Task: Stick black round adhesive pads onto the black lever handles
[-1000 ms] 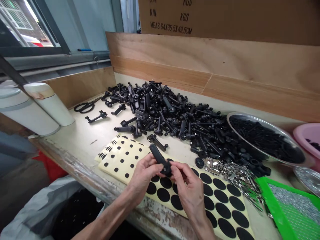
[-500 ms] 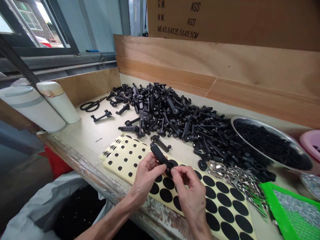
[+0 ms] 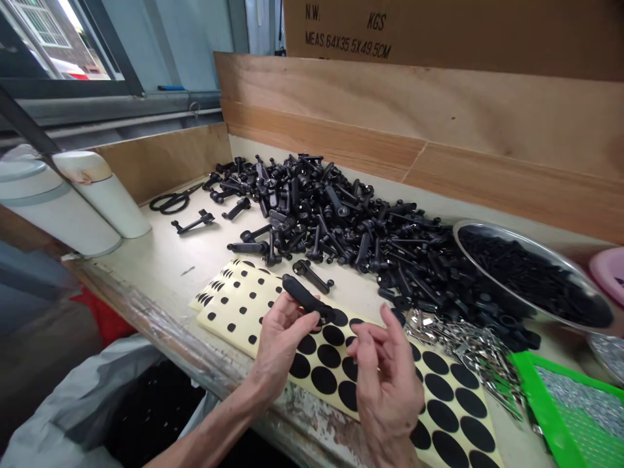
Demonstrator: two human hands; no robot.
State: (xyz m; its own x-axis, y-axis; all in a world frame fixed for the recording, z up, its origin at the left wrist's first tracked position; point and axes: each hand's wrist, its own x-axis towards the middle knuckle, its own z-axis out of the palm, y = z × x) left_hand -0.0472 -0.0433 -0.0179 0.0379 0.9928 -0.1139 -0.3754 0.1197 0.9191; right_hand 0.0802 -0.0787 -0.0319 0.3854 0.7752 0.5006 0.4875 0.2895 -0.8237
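Right hand has drawn back from black plastic handle; its fingers loosely curled, apart. Left hand: fingers clamped on handle, above sheet of black round stickers. Beyond fingers: heap of black handles on desk.

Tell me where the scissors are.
In the head view, the scissors lie at the far left of the tabletop, between the right-hand white bottle and the heap of black parts.

One long black handle lies tilted in the left grip.
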